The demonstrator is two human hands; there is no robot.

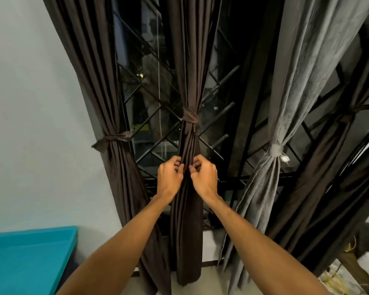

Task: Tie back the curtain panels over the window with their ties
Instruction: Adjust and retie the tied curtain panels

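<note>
Gripping the middle brown panel [186, 231] from either side, the person's two hands meet just below its tie [190, 117]. The left hand [169, 177] has its fingers curled into the folds at the panel's left edge. The right hand [203, 176] pinches the folds at the right edge, so the gathered cloth runs up between the two sets of knuckles. The tie is wound round the panel a little above both hands, and neither hand touches it.

To the left, near the wall [30, 103], the left brown panel [107, 81] hangs cinched by a brown band [113, 139]. To the right, the grey panel [296, 81] is bound with a grey band [275, 150]. Beyond it, the far brown panel [320, 177] is held by a knotted strip [354, 110]. The dark window grille [149, 116] stands behind them all. A teal surface [30, 256] lies at lower left.
</note>
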